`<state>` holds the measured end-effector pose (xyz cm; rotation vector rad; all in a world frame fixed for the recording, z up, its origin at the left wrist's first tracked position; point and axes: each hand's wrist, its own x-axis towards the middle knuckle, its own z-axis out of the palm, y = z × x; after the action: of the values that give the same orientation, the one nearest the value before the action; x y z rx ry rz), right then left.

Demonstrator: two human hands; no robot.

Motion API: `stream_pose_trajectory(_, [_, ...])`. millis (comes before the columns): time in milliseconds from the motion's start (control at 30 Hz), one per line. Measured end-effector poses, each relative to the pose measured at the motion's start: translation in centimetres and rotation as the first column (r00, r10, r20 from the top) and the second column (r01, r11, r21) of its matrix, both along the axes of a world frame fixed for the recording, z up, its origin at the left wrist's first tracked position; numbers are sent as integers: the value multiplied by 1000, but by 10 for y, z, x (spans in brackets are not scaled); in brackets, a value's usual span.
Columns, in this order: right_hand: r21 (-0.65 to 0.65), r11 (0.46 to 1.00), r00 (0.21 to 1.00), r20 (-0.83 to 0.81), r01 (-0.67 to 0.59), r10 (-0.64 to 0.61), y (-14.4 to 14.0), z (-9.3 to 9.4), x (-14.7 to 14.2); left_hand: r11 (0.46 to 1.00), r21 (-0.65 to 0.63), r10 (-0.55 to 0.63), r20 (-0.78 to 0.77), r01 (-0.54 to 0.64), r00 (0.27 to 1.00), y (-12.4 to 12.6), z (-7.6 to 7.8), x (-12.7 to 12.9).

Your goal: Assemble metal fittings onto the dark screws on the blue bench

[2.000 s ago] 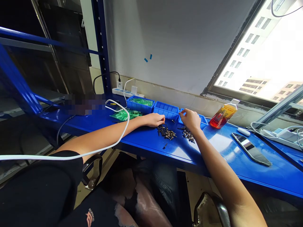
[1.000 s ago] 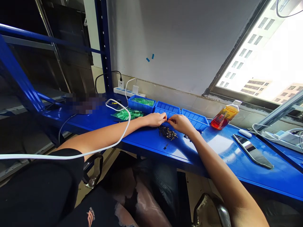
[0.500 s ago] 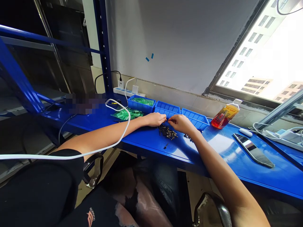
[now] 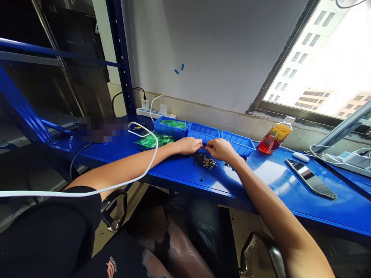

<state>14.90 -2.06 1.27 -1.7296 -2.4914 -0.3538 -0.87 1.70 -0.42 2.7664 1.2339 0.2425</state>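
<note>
Since two seconds ago the right hand (image 4: pixel 222 150) came off the far pile by the bins and met the left hand (image 4: pixel 188 145) over the desk (image 4: pixel 269 181). Both hands now pinch fingertips together around something tiny between them, likely one screw; too small to confirm. Main screw pile (image 4: pixel 204 160) lies just in front of the hands, a stray screw (image 4: pixel 202 177) nearer the desk edge. Empty blue bins (image 4: pixel 220 139) sit right behind. Judged step: fitting or sorting one small part. Next needs a fine, steady pinch.
</note>
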Motion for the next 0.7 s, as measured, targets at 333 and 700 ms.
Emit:
stream_pose_trajectory(333, [-1,1000,999,44,25,-24,0,0,0,1000,22,-21,-34,22,999,1,0,0])
stream_pose_trajectory(700, [46,999,987,-159,-25,32,2,-1,4,999,35,-25,-46,27,999,1,0,0])
